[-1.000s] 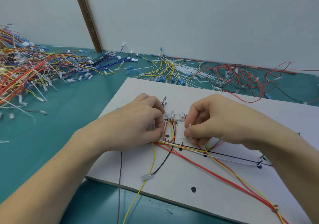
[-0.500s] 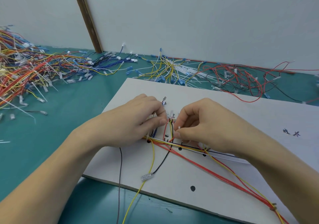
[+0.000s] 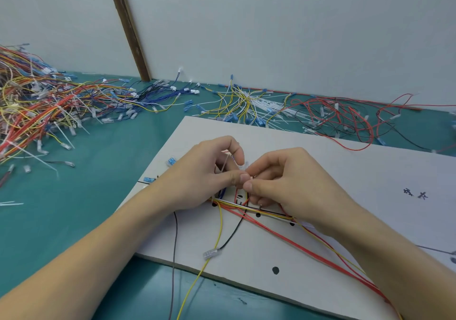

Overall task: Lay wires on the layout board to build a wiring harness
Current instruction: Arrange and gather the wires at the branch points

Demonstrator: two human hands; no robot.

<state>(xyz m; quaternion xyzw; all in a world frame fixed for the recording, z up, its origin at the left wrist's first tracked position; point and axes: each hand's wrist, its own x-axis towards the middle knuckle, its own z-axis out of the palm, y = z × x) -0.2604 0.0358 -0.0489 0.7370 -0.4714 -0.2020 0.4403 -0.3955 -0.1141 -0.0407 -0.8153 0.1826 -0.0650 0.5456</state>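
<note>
Pinching a half-hidden cable tie (image 3: pixel 224 165), both hands' curled fingers (image 3: pixel 249 186) cover the wire ends.

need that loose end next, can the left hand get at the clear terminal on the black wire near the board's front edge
Probably yes: the clear terminal lies uncovered on the board, just in front of the left hand, which would first have to release the wires it pinches.

Layout board (image 3: pixel 345 171): on tabletop (image 3: pixel 98 196), front centre. Laid wires (image 3: pixel 271 226): across board, running right. Loose wire heap (image 3: pixel 37 105): tabletop, left. Further wire bundles (image 3: pixel 333 112): behind board, along wall (image 3: pixel 271 23).
</note>
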